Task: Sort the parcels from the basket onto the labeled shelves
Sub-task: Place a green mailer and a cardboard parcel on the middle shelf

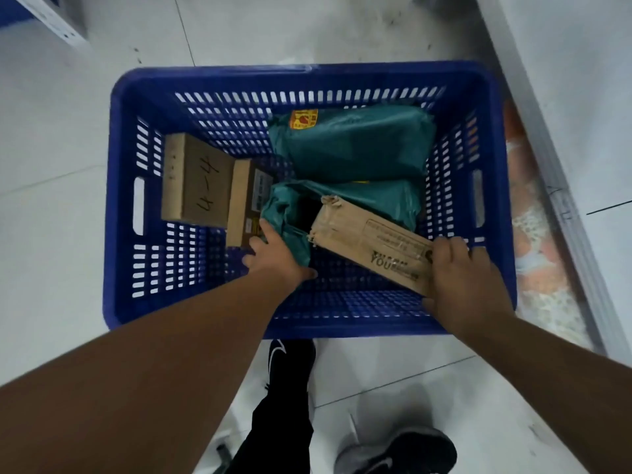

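Blue basket [123,206], frame centre, on the floor: holds parcels. Right hand [461,278], lower right, grips the near end of a tan carton [369,241], likely to lift it. Left hand [273,254] grips the lower teal bag [386,200]. Marked box "4-4" [196,179] leans at left wall. Open floor space near front rim.

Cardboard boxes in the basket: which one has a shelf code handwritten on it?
The box at the basket's left wall, marked "4-4". The narrow box beside it and the torn one in the right hand show only print.
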Action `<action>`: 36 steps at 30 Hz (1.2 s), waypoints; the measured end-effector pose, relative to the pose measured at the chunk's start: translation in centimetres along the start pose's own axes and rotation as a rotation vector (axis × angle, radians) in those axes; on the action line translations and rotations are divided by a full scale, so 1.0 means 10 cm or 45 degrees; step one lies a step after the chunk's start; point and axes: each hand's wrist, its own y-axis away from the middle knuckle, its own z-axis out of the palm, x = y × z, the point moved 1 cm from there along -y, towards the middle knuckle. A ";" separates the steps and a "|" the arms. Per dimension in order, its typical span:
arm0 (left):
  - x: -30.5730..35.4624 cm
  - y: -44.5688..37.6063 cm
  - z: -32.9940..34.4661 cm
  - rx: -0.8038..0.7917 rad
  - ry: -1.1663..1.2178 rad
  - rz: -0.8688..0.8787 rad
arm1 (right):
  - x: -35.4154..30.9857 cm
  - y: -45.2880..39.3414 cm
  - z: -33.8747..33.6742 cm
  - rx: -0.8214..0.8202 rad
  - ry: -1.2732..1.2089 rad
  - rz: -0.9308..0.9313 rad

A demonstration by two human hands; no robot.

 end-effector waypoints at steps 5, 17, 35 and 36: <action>0.01 -0.15 0.13 0.099 0.073 -0.090 | 0.11 -0.06 0.03 0.040 -0.163 -0.069; -0.38 -0.07 -0.95 0.125 0.504 -0.023 | 0.09 0.06 -0.25 0.055 -0.037 -0.261; 0.22 1.93 -3.40 0.244 0.694 0.481 | 0.24 1.21 -2.52 0.022 -0.097 -0.243; 0.26 2.14 -3.54 0.246 0.671 0.542 | 0.27 1.35 -2.72 0.053 -0.118 -0.272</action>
